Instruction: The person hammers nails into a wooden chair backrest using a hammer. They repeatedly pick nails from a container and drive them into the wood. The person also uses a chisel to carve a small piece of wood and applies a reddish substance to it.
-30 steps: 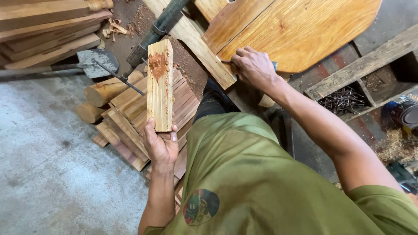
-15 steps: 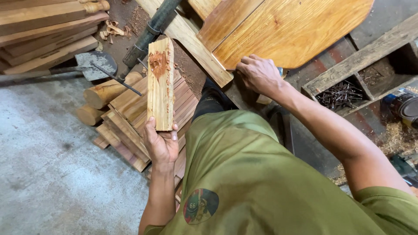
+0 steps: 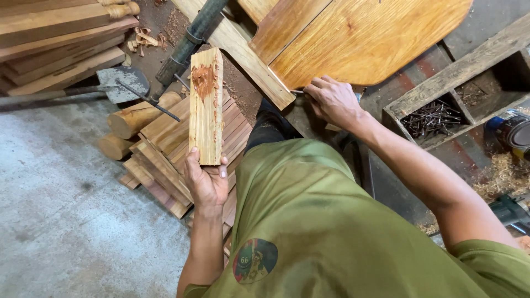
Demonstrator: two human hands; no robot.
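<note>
My left hand (image 3: 206, 181) grips the lower end of a short pale wooden block (image 3: 205, 105) and holds it upright; a reddish-brown smear of paste sits near its top. My right hand (image 3: 333, 99) rests with bent fingers at the lower edge of a large rounded, varnished wooden panel (image 3: 364, 38), and seems to pinch a thin metal tool there, mostly hidden by the fingers. Under the block lies a pile of short wooden slats (image 3: 165, 149) on the floor.
Long planks (image 3: 55, 44) are stacked at the top left beside a trowel (image 3: 118, 83). A dark pipe (image 3: 190, 38) slants down the middle top. A wooden crate with nails (image 3: 436, 116) stands at the right, with a tin (image 3: 513, 132) and sawdust (image 3: 505, 174) beyond it.
My right hand has slid a little right and down along the panel's edge. My left hand keeps the block upright in almost the same place.
</note>
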